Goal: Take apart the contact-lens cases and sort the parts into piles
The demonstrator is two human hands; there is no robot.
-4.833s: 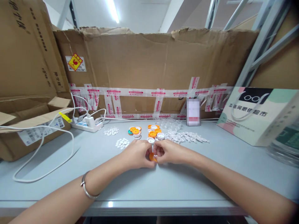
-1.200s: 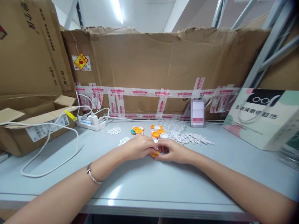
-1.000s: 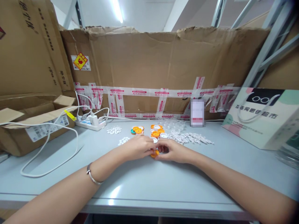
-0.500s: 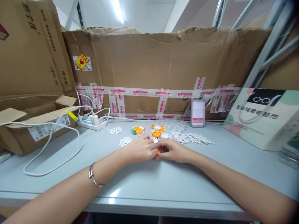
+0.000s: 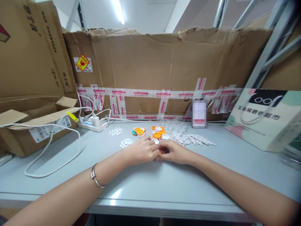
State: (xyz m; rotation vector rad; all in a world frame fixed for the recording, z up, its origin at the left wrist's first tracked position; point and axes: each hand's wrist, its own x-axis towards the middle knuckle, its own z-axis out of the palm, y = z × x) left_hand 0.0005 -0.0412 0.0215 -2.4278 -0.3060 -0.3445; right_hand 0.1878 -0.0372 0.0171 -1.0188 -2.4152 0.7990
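My left hand [image 5: 142, 150] and my right hand [image 5: 175, 152] meet at the middle of the table, fingers closed around a small orange round plastic part [image 5: 160, 153]. Only a sliver of it shows; the fingers hide the rest. Just behind the fingertips lies a white round cap [image 5: 155, 142]. Farther back sit orange caps [image 5: 156, 135] and another white cap [image 5: 165, 137]. Left of these is a small cluster of orange, white and green caps [image 5: 139, 132]. Small white discs [image 5: 126, 143] lie heaped near my left wrist.
A pile of small white pieces [image 5: 196, 139] spreads at the right, with clear cups [image 5: 175, 125] behind it. White ring-like pieces [image 5: 115, 131] lie at the left. A phone [image 5: 199, 114] leans on the cardboard. Cables, a power strip [image 5: 92, 124] and a paper bag [image 5: 258, 122] flank the table.
Both hands stay together in nearly the same place. The fingers have shifted slightly around the orange part, and less of it shows now. The left forearm has moved a little to the right.
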